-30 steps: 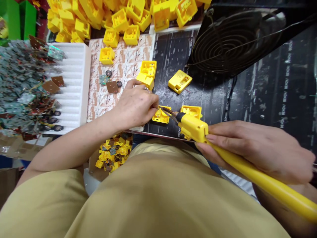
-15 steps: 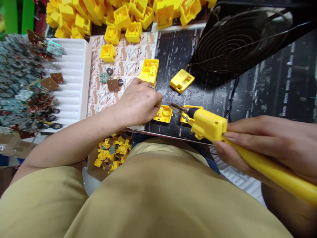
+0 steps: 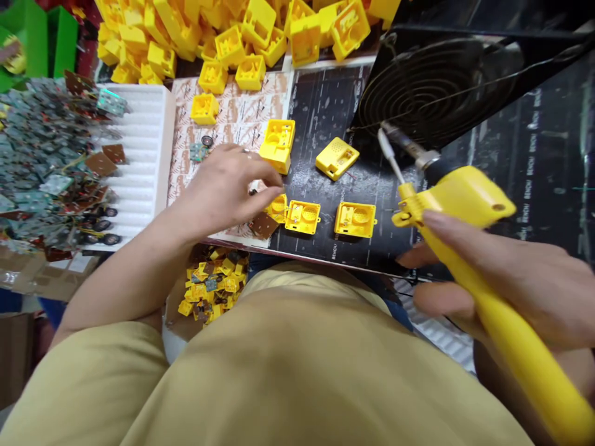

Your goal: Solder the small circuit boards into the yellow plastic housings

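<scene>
My left hand (image 3: pixel 227 189) hovers over the patterned mat with thumb and fingers apart, nothing seen between them. Just below its thumb lie a brown circuit board (image 3: pixel 264 226) and a small yellow case half (image 3: pixel 279 208), partly covered by the hand. To the right sit two more open yellow case halves (image 3: pixel 303 217) (image 3: pixel 356 220), each with a round grille inside. In my right hand (image 3: pixel 520 285) is a yellow soldering gun (image 3: pixel 465 195), its metal tip and thin feed tube pointing up and left, raised over the black bench.
A yellow housing (image 3: pixel 277 145) and a yellow cover (image 3: pixel 337 158) stand farther back. Behind are piled yellow housings (image 3: pixel 232 46) and a black fan (image 3: pixel 427 93). Left, a white foam tray (image 3: pixel 144 161) bears many wired boards. A box of yellow parts (image 3: pixel 214 282) sits below the bench edge.
My left hand has moved left, off the case halves, uncovering the brown board and a case half. My right hand has swung the soldering gun up and right, away from them.
</scene>
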`<state>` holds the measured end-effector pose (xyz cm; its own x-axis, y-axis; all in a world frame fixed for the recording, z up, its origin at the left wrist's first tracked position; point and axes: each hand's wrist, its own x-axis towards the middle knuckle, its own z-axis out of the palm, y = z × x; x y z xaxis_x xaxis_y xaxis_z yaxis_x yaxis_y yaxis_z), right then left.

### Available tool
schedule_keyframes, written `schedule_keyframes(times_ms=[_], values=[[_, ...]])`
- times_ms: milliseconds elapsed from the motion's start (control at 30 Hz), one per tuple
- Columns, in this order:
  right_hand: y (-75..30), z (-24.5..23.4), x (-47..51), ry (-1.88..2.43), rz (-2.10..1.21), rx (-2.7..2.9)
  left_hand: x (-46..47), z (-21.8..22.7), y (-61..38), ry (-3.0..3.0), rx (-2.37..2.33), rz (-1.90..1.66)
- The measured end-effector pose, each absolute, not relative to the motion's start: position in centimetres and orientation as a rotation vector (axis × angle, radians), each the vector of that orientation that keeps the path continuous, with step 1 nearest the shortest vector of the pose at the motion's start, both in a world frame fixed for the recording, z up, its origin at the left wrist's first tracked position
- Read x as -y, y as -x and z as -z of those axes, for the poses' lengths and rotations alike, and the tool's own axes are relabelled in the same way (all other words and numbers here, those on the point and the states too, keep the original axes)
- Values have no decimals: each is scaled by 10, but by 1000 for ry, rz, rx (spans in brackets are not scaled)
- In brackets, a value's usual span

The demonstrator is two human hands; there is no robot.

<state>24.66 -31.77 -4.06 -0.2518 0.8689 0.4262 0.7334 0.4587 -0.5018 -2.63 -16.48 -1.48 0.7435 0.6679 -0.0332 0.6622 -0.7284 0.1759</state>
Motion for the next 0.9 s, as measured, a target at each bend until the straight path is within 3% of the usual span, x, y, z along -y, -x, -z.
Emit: schedule_keyframes(times_ms=[133, 300, 400, 467, 533, 600, 767, 900], values=[[-252, 62, 305, 1249, 56, 2145, 181, 38, 37, -2729, -875, -281], [-247, 85, 288, 1163, 306, 2190, 206, 85, 42, -2963, -729, -310], [-245, 89, 285, 1141, 345, 2221, 207, 57, 78, -2870, -666, -336], [-245, 90, 284, 1134, 362, 2227, 205, 22, 108, -2680, -779, -146], [-244, 92, 282, 1128, 349, 2231, 203, -4, 127, -2679, -575, 120], [-240, 94, 279, 1113, 323, 2244, 198, -7, 125, -2746, -696, 144], [-232, 100, 272, 1097, 291, 2266, 164, 57, 57, -2729, -1235, -339], [-232, 104, 275, 1159, 273, 2252, 139, 72, 24, -2746, -1304, -400]])
